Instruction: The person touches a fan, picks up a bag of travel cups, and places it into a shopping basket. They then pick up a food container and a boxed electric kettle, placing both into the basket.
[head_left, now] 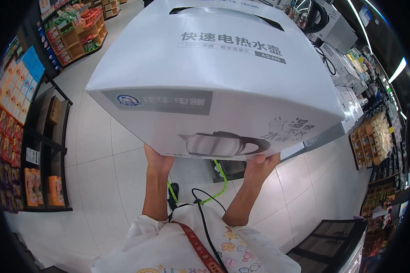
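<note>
A large white kettle box (pixel 205 68) fills the upper middle of the head view, lifted in front of my chest. A silver kettle with a dark handle is printed on the side facing me, and a carry slot is cut near the far edge of its top. My left hand (pixel 157 160) supports the box at its lower left edge, the fingers hidden beneath it. At the lower right edge my right hand (pixel 263 164) grips the box, thumb up against the printed side and the other fingers mostly out of sight.
To the left stands a dark shelf (pixel 44 148) with packaged goods. Wooden produce bins (pixel 82 36) are farther back. On the right are more white boxes (pixel 346 75) and a wooden rack (pixel 371 141). A dark cabinet (pixel 328 243) sits low right; a green cord (pixel 223 175) hangs below the box.
</note>
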Demonstrator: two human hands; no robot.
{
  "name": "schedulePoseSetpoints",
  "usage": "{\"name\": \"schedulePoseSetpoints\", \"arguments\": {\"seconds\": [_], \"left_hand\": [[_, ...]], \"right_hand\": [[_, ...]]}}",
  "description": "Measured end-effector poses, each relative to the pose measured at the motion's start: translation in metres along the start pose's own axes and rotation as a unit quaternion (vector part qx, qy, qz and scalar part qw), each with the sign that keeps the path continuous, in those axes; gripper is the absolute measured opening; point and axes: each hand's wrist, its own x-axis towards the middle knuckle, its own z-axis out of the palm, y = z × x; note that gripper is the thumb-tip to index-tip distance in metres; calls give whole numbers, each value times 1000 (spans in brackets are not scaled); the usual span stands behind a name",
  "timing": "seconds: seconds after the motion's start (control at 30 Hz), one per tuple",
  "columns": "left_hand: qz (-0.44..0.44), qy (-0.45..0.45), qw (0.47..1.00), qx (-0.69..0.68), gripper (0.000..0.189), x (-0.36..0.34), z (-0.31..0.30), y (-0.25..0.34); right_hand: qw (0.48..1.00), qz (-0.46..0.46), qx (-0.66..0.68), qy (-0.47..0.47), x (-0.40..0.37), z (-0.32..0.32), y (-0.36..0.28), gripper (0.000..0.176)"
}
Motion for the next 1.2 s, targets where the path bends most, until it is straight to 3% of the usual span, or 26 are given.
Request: {"name": "schedulePoseSetpoints", "arguments": {"seconds": [0.2,0.27,0.3,0.37,0.4,0.43,0.5,0.53,0.6,0.63,0.7,0.93,1.2], "left_hand": [[5,-31,998,-46,36,7,-14,-3],[-7,-130,986,-100,36,13,-37,-9],[-7,-130,986,-100,36,12,-35,-9],[5,-16,998,-64,35,8,-30,-11],[-5,-83,991,-104,37,9,-39,-11],[-4,-83,991,-104,37,9,-46,-14],[57,-184,981,-36,39,13,-60,-22],[-100,-56,946,-303,31,55,-128,-33],[-103,-62,943,-309,31,48,-128,-33],[-106,-68,941,-315,31,40,-126,-40],[-113,-79,935,-328,32,31,-119,-50],[-133,-119,911,-371,35,24,-111,-49],[-149,-162,881,-420,40,7,-103,-51]], "right_hand": [[1000,-2,1,6,-4,-4,10,84],[1000,-13,-4,-2,-5,-11,21,85],[1000,-24,-9,-9,-5,-12,23,85],[999,-44,-14,-10,-5,-10,23,86],[998,-64,-19,-12,-4,-9,23,88],[998,-64,-19,-12,-6,-13,29,88],[998,-18,-28,58,-10,-24,49,81],[998,-18,-28,58,-9,-21,48,81],[979,-140,-42,-140,-4,-13,46,99],[979,-140,-42,-140,3,-10,48,99],[924,-265,61,-271,20,-7,52,81],[938,-245,15,-247,17,-11,51,75],[989,-14,6,-147,0,-2,37,71]]}}
